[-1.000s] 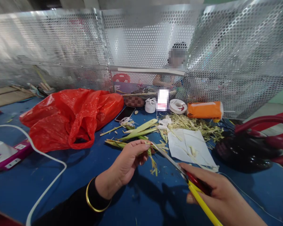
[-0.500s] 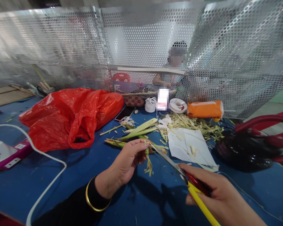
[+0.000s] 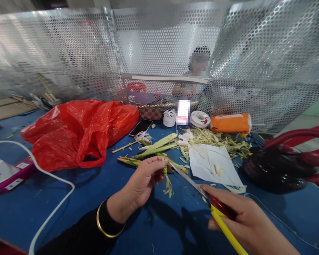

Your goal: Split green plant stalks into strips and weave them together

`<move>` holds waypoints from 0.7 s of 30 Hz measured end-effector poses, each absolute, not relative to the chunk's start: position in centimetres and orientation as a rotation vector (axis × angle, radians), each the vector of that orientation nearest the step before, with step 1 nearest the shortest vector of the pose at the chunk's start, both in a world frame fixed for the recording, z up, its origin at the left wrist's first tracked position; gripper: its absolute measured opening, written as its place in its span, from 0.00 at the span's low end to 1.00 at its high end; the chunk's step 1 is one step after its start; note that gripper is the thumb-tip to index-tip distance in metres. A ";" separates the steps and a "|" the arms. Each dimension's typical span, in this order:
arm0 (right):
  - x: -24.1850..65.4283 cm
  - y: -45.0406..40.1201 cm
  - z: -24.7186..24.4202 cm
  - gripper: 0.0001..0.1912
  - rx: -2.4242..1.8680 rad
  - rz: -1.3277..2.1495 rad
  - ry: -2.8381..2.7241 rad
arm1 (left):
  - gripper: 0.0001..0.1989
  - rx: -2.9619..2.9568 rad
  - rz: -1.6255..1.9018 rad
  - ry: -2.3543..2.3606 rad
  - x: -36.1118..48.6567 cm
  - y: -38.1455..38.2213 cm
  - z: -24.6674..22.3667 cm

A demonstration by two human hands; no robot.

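Observation:
My left hand (image 3: pixel 143 187) is closed in a pinch on a small piece woven from green plant strips (image 3: pixel 166 169). Pale frayed ends (image 3: pixel 168 187) dangle from it below my fingertips. In my right hand (image 3: pixel 244 216) is a pair of scissors (image 3: pixel 192 184) with a red handle. A long yellow bar (image 3: pixel 227 233) runs back from the pivot towards the bottom edge; whether it is part of the scissors I cannot tell. The blade tips point up and left, close to my left fingertips. Long green and yellow husk leaves (image 3: pixel 158 143) lie just beyond my left hand.
A red plastic bag (image 3: pixel 77 131) and a phone (image 3: pixel 140 127) lie left of the leaves. Shredded strips (image 3: pixel 220 140) and white paper (image 3: pixel 215 164) are to the right, beside a black iron (image 3: pixel 276 170). A perforated metal screen (image 3: pixel 164 46) closes the back; a person sits behind it.
Both hands stay almost where they were, with the scissor tips at the woven piece. The dangling frayed ends have shifted very slightly.

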State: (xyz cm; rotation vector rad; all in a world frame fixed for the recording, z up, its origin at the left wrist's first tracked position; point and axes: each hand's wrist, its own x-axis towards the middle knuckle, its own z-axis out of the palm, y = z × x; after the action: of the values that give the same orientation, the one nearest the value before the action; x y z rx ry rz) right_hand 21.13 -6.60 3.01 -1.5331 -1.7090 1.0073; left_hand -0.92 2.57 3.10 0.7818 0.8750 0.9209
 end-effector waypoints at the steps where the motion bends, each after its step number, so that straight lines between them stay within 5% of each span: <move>1: 21.1 -6.6 3.0 0.26 -1.528 1.010 -1.713 | 0.07 0.786 0.918 0.874 -0.9 2.6 3.1; 14: 21.2 -6.5 3.2 0.26 -1.480 0.943 -1.767 | 0.09 0.759 0.898 0.862 -0.9 2.7 3.2; 21: 21.6 -6.5 1.1 0.28 -1.598 0.869 -1.343 | 0.08 0.738 0.911 0.871 -1.0 2.8 2.9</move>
State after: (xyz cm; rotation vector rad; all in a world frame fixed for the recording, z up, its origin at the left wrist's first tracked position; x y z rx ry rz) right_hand 21.60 -6.50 1.07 -1.5984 -1.3433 0.8686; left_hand -1.03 2.78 2.92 0.7383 0.8710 0.9111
